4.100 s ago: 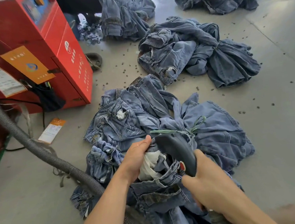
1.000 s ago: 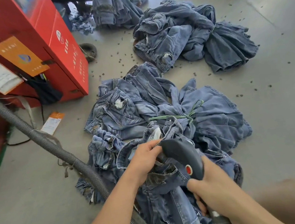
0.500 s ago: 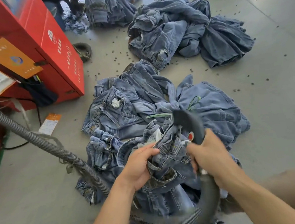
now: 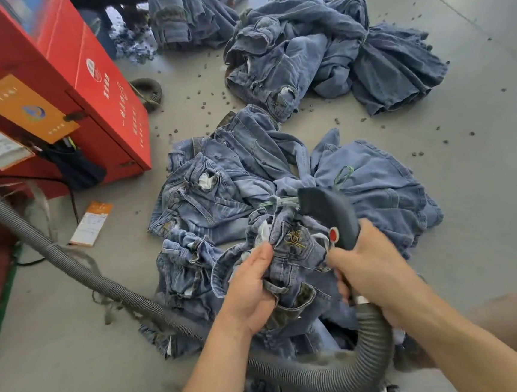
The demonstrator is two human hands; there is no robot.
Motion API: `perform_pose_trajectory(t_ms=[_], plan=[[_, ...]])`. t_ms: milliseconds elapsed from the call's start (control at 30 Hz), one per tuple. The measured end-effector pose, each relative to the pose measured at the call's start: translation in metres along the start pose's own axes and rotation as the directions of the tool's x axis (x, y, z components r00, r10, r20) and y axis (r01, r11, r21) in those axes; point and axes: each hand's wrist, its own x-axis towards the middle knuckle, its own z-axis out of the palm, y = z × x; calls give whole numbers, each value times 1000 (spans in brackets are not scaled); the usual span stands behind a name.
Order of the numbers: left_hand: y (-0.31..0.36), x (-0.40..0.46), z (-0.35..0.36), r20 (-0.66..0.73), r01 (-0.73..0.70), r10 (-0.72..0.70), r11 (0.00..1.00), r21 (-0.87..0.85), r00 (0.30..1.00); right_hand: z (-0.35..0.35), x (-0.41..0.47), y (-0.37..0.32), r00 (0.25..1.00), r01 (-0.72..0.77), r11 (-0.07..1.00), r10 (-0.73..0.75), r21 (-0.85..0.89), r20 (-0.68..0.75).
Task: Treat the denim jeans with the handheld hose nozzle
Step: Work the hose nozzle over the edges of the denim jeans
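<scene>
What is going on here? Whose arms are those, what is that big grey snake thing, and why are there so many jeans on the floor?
The camera sits on a person's head and looks down, so the arms you see are that person's own. The left hand grips a bunched pair of denim jeans. The right hand holds a dark nozzle with a red button. The grey snake is a ribbed hose; it joins the nozzle and runs off to the left, past the red machine. Where it ends is out of view. More bundles of jeans lie on the grey floor, with small dark bits scattered around. An orange and white paper tag lies by the machine.
</scene>
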Motion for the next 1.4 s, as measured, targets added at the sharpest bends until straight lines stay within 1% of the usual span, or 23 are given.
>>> perform_pose_trajectory(t_ms=[33,67,133,200,267,333,400,433,500,567,633,700,800,867,933,1000,1033,1133,1200,1267,1333,1367,1400], plan=[[-1,2,-1,-19,-13,13,1000,0,1000,-6,-2,0,1000,13,999,-12,32,-13],[-2,4,-3,-33,-25,25,1000,-3,999,-9,-9,2,1000,26,1000,-26,16,-16],[-4,6,-1,-36,-49,49,999,-10,998,-3,-26,7,999,18,992,-15,-123,28],[-7,3,1,18,-67,67,998,-2,998,10,-31,8,993,29,974,-3,-225,116],[-9,-1,2,51,-66,68,997,-30,996,14,-15,5,995,52,969,-29,-242,98],[-7,-4,0,15,-62,62,997,-56,998,6,-3,0,999,35,985,-33,-167,17],[-2,-2,-3,5,-56,56,997,-50,998,-4,-9,0,1000,22,998,-23,-61,-12],[0,-1,-4,0,-56,57,997,-46,998,-4,-16,2,1000,14,997,-14,-71,5],[1,2,-3,-34,-50,49,998,-33,998,5,-29,6,993,-28,991,43,-133,112],[-3,4,-5,-55,-41,39,999,-22,998,16,-23,9,984,-16,988,44,-155,175],[-6,1,-9,-28,-38,38,999,15,999,15,-7,9,993,-7,993,21,-118,118],[-7,-1,-12,5,-49,49,995,84,999,0,5,8,1000,-12,1000,13,-17,21],[-6,-3,-17,-16,-46,49,991,122,999,-28,5,8,995,-4,994,14,107,-96],[-6,1,-20,-45,-44,51,989,141,998,-36,1,8,996,-37,989,48,145,-79],[-6,4,-21,-27,-61,68,978,199,997,-34,-5,9,999,-50,990,51,134,1],[-5,1,-17,10,-85,86,960,266,996,-27,-9,11,996,-51,995,45,82,75],[-4,0,-15,37,-112,105,936,333,994,-24,-10,12,994,-51,997,44,61,101],[3,-7,-7,185,-190,102,810,555,977,-20,-11,13,992,-70,997,67,29,108],[3,-9,-3,225,-197,62,737,646,972,-22,-10,12,992,-94,995,91,28,87],[6,-11,5,165,-153,60,756,637,985,-26,-8,7,992,-99,995,97,21,81],[9,-8,14,45,-78,64,770,633,997,-29,-9,4,992,-104,995,103,11,78],[8,-3,16,11,-56,67,727,684,998,-29,-10,3,991,-99,995,99,-1,88],[10,-2,21,7,-82,113,673,735,994,-28,-10,3,991,-88,996,90,-21,97]])
